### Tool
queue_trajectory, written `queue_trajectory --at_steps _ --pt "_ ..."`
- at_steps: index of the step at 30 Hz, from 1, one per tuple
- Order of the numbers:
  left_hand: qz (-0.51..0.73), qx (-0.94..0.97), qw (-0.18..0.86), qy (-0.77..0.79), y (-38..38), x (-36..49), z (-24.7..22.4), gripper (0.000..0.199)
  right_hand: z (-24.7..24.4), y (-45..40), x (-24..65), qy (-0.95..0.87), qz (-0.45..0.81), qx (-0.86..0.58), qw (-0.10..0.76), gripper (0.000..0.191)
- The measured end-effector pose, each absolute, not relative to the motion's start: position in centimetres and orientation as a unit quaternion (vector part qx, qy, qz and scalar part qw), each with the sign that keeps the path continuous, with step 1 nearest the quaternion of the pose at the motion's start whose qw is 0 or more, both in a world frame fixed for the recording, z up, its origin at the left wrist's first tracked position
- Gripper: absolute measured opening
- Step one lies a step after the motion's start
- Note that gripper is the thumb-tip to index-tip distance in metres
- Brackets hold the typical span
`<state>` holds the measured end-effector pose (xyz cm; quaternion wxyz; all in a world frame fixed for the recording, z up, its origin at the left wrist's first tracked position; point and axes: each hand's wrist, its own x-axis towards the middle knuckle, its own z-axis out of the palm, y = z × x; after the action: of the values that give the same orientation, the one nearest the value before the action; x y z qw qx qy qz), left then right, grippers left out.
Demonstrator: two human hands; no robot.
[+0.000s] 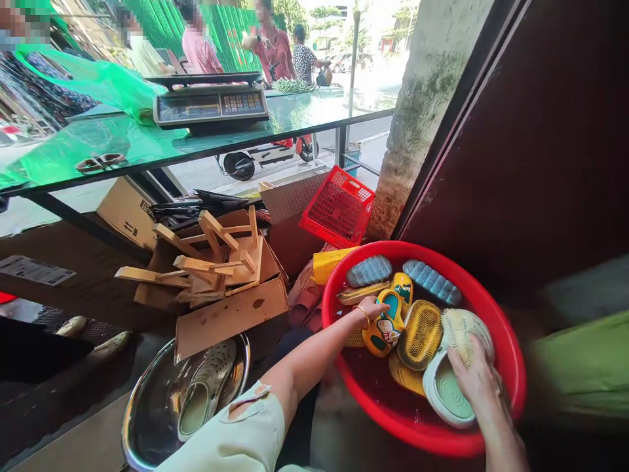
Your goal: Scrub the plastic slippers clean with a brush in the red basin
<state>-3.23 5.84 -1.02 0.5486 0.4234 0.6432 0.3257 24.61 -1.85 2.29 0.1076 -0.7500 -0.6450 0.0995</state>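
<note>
Prob. slippers (pixel 420 334) in basin (pixel 515 367), pan (pixel 128 419) L

Your red basin (pixel 508 387) holds blue-grey speckled slippers (pixel 368 271), a mustard-yellow slipper (pixel 420 334) with ribbed tread, a yellow slipper (pixel 386 331) printed in teal and cartoon colours, a cream slipper (pixel 464 331), and a white slipper (pixel 445 400) with a pale green sole. You wear a gold bangle (pixel 362 316) and a pale green sleeve (pixel 230 432) on your left arm. Farther off you see a red lattice crate (pixel 339 206) and a bright green plastic bag (pixel 88 82).
</note>
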Motion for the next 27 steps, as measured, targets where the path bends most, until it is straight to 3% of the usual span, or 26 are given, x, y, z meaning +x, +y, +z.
queue_trajectory --at_steps 3,6,17,21,24,27 --pt "0.221 0.494 0.478 0.691 5.2 -3.2 -0.6 0.034 2.1 -1.7 23.9 -0.659 0.104 -0.736 0.113 0.081" --pt "0.213 0.531 0.46 0.679 4.6 -3.1 0.0 0.049 2.1 -1.9 23.2 -0.668 0.103 -0.727 0.116 0.077" --pt "0.397 0.52 0.458 0.601 5.6 -4.5 2.0 0.057 3.6 -2.1 22.9 -0.651 0.097 -0.746 0.1 0.084" --pt "0.414 0.525 0.378 0.64 5.8 -5.2 1.7 0.07 3.7 -2.2 23.0 -0.636 0.092 -0.758 0.113 0.087" --pt "0.363 0.612 0.308 0.631 5.3 -5.2 1.3 0.08 3.7 -2.1 22.9 -0.644 0.102 -0.748 0.126 0.088" --pt "0.23 0.709 0.268 0.611 4.5 -4.8 0.8 0.072 3.5 -1.9 22.7 -0.64 0.096 -0.744 0.165 0.093"
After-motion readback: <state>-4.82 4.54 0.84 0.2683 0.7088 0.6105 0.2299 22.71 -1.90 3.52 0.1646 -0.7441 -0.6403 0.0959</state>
